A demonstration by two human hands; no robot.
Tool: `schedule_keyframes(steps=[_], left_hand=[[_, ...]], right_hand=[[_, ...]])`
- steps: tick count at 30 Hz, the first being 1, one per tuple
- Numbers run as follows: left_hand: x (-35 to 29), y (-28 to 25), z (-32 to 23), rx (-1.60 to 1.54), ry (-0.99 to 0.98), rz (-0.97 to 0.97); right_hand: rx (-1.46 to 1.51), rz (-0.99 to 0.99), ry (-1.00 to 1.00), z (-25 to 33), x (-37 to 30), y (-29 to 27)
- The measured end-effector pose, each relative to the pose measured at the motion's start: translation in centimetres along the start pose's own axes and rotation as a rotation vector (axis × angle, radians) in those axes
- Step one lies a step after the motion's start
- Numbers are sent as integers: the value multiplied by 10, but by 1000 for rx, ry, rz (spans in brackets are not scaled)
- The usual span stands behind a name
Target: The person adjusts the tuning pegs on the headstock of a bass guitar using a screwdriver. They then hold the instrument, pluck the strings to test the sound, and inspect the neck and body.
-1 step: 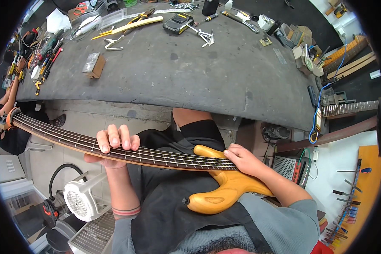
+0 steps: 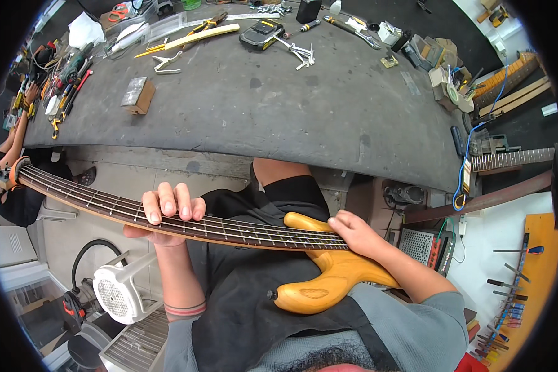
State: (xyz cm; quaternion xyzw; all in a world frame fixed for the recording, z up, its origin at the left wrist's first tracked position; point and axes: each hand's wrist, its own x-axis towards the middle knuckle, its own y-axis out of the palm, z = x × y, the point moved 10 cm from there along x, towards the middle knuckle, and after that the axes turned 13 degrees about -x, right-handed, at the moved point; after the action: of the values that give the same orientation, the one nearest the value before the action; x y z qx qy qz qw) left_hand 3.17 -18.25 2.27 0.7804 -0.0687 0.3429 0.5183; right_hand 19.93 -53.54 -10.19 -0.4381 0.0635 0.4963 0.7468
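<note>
A bass guitar [image 2: 314, 296] with a golden-brown wooden body lies across my lap and torso, its long dark fretboard running to the headstock [image 2: 4, 176] at the far left. Midway along the neck is my left hand [image 2: 173, 211], closed round it: the thumb side is below and the fingers bend over the strings. My right hand [image 2: 359, 234] rests over the strings at the body, near the end of the fretboard. Its fingertips are hidden behind the hand, so their grip cannot be made out. Strings near this hand look blurred.
Ahead is a dark workbench [image 2: 279, 105] with a small block [image 2: 138, 95], a clamp [image 2: 166, 62], a key set [image 2: 302, 54] and pliers [image 2: 212, 22]. Another person's arm [image 2: 20, 133] is beyond the headstock. A white stool [image 2: 113, 294] stands at left; screwdrivers [image 2: 514, 296] hang at right.
</note>
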Motion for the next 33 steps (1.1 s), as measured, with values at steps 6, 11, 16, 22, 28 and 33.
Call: schedule_keyframes(steps=[6,11,16,22,28,33], left_hand=[[-1,-1,-1,17,-1,-25],[-3,-2,-3,10,15,-25],[-1,0,-2,47,9,7],[-2,-1,2,30,1,-62],[-5,-1,-1,52,-8,-84],[-15,-2,-20,244,59,-255]], right_hand=[[-147,-43,-163,39,-23,-19],[407,-99,-199,23,-29,-32],[185,-260,-174,21,-33,-35],[-150,-100,-254,17,-17,-11],[136,40,29,-4,14,5],[45,141,-33,10,23,13]])
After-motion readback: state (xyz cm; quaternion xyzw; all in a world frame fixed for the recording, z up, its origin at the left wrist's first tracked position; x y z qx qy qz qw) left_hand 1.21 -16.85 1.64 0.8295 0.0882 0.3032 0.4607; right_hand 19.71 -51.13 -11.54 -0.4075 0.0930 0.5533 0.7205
